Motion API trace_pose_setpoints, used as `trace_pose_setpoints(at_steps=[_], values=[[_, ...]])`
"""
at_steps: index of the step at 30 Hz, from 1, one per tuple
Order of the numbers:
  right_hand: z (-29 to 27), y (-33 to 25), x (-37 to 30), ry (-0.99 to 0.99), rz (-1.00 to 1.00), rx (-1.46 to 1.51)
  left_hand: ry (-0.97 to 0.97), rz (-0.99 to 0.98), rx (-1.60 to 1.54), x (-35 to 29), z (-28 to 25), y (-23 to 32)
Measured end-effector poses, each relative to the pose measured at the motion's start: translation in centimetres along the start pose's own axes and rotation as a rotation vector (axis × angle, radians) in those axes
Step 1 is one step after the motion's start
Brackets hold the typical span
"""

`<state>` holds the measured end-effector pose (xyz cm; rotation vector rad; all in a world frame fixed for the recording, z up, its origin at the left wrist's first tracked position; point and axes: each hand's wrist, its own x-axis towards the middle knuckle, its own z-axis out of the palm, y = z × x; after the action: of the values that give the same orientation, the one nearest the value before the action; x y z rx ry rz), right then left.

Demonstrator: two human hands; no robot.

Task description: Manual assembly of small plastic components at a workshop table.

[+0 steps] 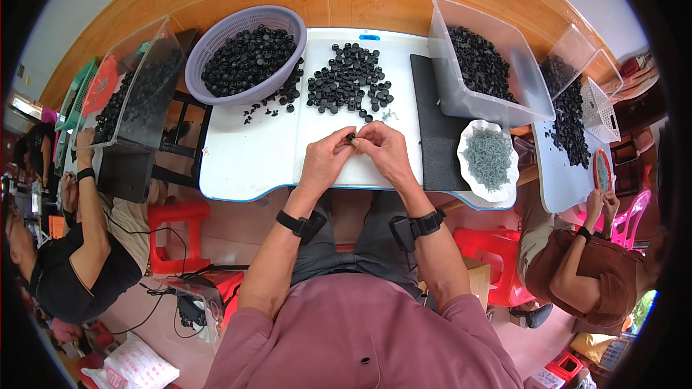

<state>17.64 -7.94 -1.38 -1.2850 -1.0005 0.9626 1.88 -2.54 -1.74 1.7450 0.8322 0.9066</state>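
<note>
My left hand (326, 161) is closed, its thumb and fingertips pinching a small black round part (351, 137) above the white table. Beside it, my right hand (384, 150) is also closed, with thumb and forefinger pressed together against that part. Anything else between the right fingertips is too small or hidden to name. Just beyond my hands lies a loose pile of black round caps (349, 75). A few small pale translucent bits (389, 114) lie at the pile's near right edge.
At back left, a purple basket (193, 75) holds black caps; small black pieces (263, 110) lie below it. To the right are a black mat (437, 130), a clear bin (450, 103) of black parts and a white scalloped dish (470, 186) of grey-green bits. People work on both sides.
</note>
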Motion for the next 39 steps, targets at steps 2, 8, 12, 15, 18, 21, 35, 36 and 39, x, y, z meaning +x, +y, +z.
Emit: trace_pose_setpoints(at_steps=[2, 8, 12, 15, 18, 21, 35, 36, 39], values=[[0.0, -0.3, -0.1, -0.006, 0.013, -0.002, 0.004, 0.021, 0.036, 0.0, -0.2, -0.1], [-0.4, -0.5, -0.2, -0.019, 0.061, -0.002, 0.013, 0.036, 0.082, 0.0, -0.2, 0.2], [-0.3, -0.3, -0.3, -0.004, -0.010, 0.026, 0.022, 0.046, 0.103, -0.1, -0.2, 0.0], [-0.5, -0.3, -0.1, -0.018, 0.013, 0.026, 0.027, 0.074, 0.104, -0.1, -0.1, 0.2], [-0.7, -0.9, 0.1, -0.029, 0.057, 0.028, 0.015, -0.019, 0.141, -0.2, -0.3, 0.9], [-0.9, -1.9, 0.3, -0.042, 0.129, 0.040, 0.041, 0.022, 0.107, -0.2, -0.1, 0.4], [-1.3, -2.4, 1.1, -0.061, 0.198, 0.002, 0.067, 0.051, 0.173, -0.3, 0.1, 0.2], [-1.3, -2.5, 1.2, -0.055, 0.219, -0.015, 0.074, 0.048, 0.194, -0.3, 0.1, 0.2], [-1.4, -2.9, 1.4, -0.080, 0.252, -0.035, 0.092, 0.060, 0.184, -0.4, 0.3, 0.3]])
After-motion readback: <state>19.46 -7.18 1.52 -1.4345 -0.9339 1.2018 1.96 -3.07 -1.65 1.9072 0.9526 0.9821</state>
